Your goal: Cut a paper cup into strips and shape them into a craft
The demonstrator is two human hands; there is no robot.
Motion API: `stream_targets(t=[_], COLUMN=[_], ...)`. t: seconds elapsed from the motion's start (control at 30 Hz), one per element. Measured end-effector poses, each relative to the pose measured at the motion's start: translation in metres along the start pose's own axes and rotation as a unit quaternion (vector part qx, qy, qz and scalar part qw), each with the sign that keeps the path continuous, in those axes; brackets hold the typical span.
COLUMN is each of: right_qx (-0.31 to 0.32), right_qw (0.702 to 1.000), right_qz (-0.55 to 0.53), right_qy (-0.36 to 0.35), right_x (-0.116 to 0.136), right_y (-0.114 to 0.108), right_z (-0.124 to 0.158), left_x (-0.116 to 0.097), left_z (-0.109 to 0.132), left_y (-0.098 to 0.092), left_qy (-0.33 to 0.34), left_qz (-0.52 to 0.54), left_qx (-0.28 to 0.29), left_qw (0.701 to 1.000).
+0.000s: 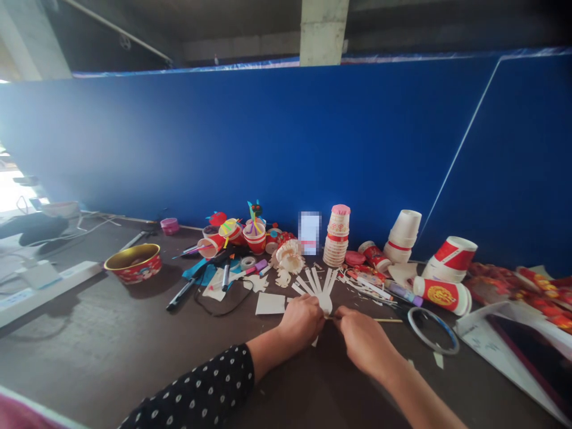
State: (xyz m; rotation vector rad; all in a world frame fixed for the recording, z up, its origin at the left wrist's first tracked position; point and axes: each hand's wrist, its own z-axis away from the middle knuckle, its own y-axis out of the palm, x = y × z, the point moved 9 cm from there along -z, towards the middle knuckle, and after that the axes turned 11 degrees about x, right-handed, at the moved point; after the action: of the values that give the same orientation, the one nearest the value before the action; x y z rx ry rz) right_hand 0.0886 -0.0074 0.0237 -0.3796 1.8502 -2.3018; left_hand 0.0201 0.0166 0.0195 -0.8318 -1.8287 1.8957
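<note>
My left hand (300, 322) and my right hand (364, 342) are close together at the front of the dark table (111, 316). Between them is a white paper cup cut into fanned strips (317, 286), its base pinched in my left fingers. My right fingers pinch a thin wooden stick (388, 320) at the cup's base, and the stick's far end points right. A small white paper card (270, 304) lies left of my left hand. Behind the strips sits a curled paper flower (290, 256).
Stacked paper cups (337, 235), a red-and-white cup on its side (442, 295), a tape ring (433, 330), markers (181, 295) and a red bowl (133, 263) stand about the table. A blue wall panel (268, 143) backs it.
</note>
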Motion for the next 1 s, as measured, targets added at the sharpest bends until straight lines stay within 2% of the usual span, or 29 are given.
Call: stream_targets(t=[0.6, 0.77, 1.0], right_qx=[-0.009, -0.017, -0.061], right_qw=[1.0, 1.0, 0.997], right_qz=[-0.006, -0.012, -0.049], right_qy=[-0.012, -0.012, 0.003], right_x=[0.0, 0.0, -0.009], right_y=[-0.002, -0.001, -0.008], right_z=[0.001, 0.001, -0.004], left_x=[-0.003, -0.005, 0.0], left_z=[0.004, 0.004, 0.0], left_y=[-0.006, -0.007, 0.0], left_qy=[0.019, 0.023, -0.015], left_qz=[0.035, 0.026, 0.012], left_qx=[-0.039, -0.03, 0.004], left_qw=[0.998, 0.999, 1.0])
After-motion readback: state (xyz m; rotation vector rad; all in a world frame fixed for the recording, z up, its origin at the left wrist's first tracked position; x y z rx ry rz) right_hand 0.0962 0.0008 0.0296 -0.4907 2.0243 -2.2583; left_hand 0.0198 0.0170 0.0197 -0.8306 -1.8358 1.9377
